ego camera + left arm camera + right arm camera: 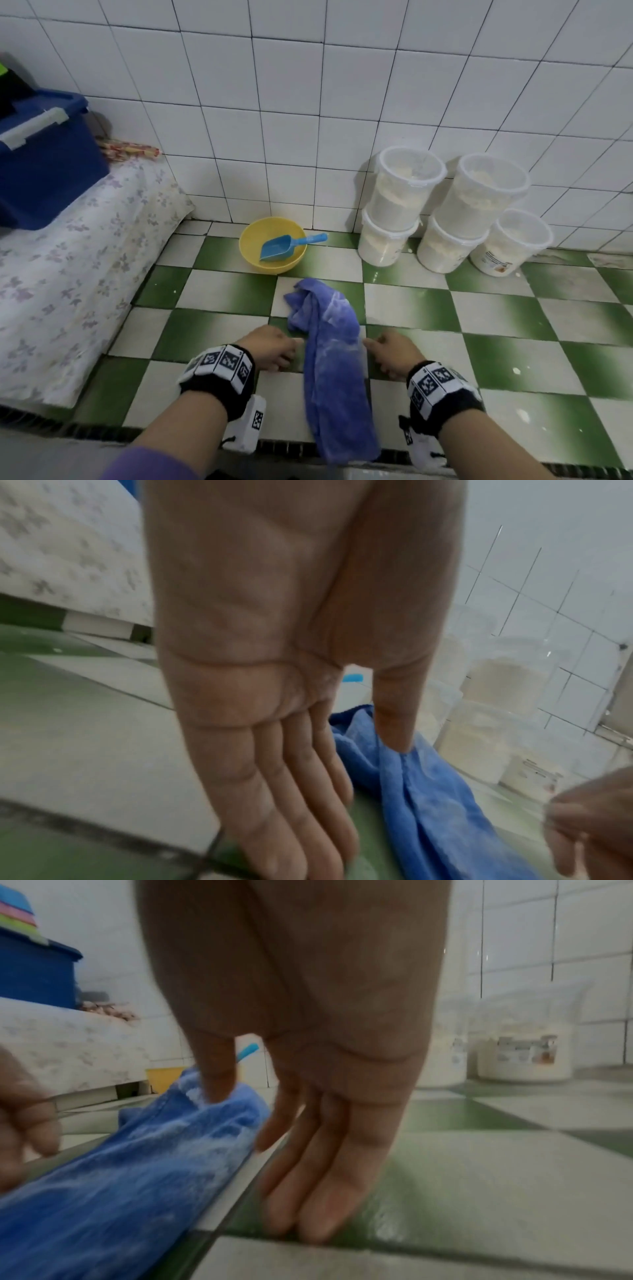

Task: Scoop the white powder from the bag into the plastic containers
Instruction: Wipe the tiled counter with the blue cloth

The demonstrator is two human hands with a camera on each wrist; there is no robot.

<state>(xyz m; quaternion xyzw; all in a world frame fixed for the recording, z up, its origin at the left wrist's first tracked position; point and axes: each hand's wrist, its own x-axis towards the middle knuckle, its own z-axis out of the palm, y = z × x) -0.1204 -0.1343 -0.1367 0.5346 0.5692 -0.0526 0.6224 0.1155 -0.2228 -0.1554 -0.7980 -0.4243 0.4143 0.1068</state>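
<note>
Several clear plastic containers holding white powder stand stacked against the tiled wall at the back right; they also show in the right wrist view. A blue scoop lies in a yellow bowl to their left. No bag is plainly in view. A powder-dusted blue towel lies between my hands. My left hand is at its left edge, fingers straight, thumb touching the towel. My right hand is at its right edge, thumb on the towel.
The surface is green-and-white checkered tile with powder specks. At the left lies a floral-patterned cloth mass with a blue lidded box on it. A dark grate runs along the near edge.
</note>
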